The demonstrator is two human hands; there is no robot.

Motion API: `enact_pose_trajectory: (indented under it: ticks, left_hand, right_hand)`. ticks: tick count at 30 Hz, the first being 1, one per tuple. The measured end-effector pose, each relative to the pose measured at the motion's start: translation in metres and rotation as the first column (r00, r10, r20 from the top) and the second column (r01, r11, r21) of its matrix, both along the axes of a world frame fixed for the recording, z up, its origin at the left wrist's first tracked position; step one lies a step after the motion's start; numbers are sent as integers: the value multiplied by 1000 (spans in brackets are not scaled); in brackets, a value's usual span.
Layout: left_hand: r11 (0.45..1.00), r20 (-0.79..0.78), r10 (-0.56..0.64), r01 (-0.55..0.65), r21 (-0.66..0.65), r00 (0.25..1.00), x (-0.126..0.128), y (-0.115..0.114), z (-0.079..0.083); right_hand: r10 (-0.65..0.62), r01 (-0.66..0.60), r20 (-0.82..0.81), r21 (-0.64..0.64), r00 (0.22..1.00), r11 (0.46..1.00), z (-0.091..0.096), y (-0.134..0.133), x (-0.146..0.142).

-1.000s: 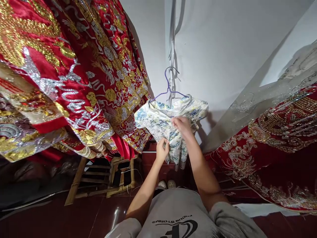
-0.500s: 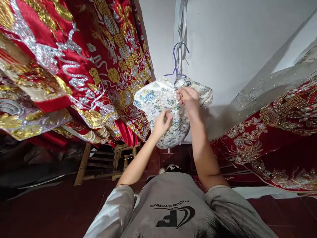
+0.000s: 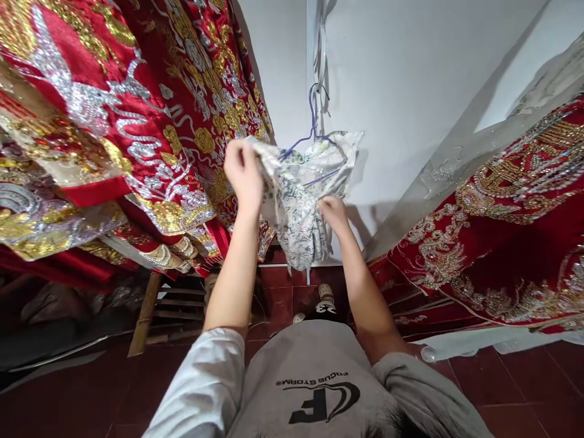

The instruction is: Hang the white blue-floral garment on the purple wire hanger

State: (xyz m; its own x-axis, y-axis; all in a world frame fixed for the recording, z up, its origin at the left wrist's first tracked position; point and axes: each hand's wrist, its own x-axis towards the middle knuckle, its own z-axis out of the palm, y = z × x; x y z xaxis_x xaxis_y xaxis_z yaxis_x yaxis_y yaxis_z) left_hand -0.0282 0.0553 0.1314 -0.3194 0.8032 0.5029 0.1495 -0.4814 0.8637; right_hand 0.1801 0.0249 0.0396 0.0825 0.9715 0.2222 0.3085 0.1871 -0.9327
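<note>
A white garment with a blue and green floral print (image 3: pixel 298 210) hangs in front of me on a purple hanger (image 3: pixel 312 115). Its front is now spread apart, so the hanger's lower bar shows across the opening. My left hand (image 3: pixel 244 170) is closed on the garment's edge at the left shoulder side, pulling it outward. Lower down on the right, my right hand (image 3: pixel 333 213) pinches the other front edge. The garment is slightly smeared by motion, and its back is partly hidden.
Red gowns with gold and silver embroidery (image 3: pixel 201 109) hang close on the left. Another beaded red gown (image 3: pixel 511 243) spreads on the right. White straps (image 3: pixel 320 48) run down the pale wall (image 3: pixel 410 73). A wooden stool (image 3: pixel 176 304) stands on the dark red tiled floor.
The garment's front has been opened. My left hand has moved up and left with one edge, and my right hand has dropped from the collar to the lower front.
</note>
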Motion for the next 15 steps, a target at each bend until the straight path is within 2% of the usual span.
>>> enact_pose_trajectory:
  ticks: [2,4,5,7,9,11,12,14,15]
  left_hand:
    - [997,309,70,-59,-46,948,-23,0,-26]
    - [983,593,88,27,-181,800,-32,-4,-60]
    - [963,685,103,100,-249,721,-31,-8,-78]
    - [916,774,137,219,-337,618,-20,-17,-111]
    - [899,791,141,258,-355,595,-3,-27,-133]
    - [899,785,68,303,-316,616,14,-36,-140]
    - [899,763,-16,343,-271,646,22,-40,-139]
    - [884,624,-246,436,-170,742,37,-47,-127]
    - [872,495,-356,472,-129,793,43,-49,-118]
  right_hand:
    - [74,-85,-162,-57,984,995,-17,-23,-6]
    - [155,-175,-240,-68,958,982,-28,-40,-13]
    - [179,-202,-257,-67,950,977,-32,-46,-16]
    - [175,-201,-265,-75,948,977,-35,-50,-19]
    - [141,-173,-235,-120,962,978,-35,-51,-18]
    - [93,-117,-146,-163,985,980,-33,-51,-14]
    - [64,-78,-93,-160,994,984,-30,-52,-12]
    - [43,-47,-43,-104,998,993,-24,-54,-9]
    - [78,-82,-60,-73,995,994,-21,-55,-9]
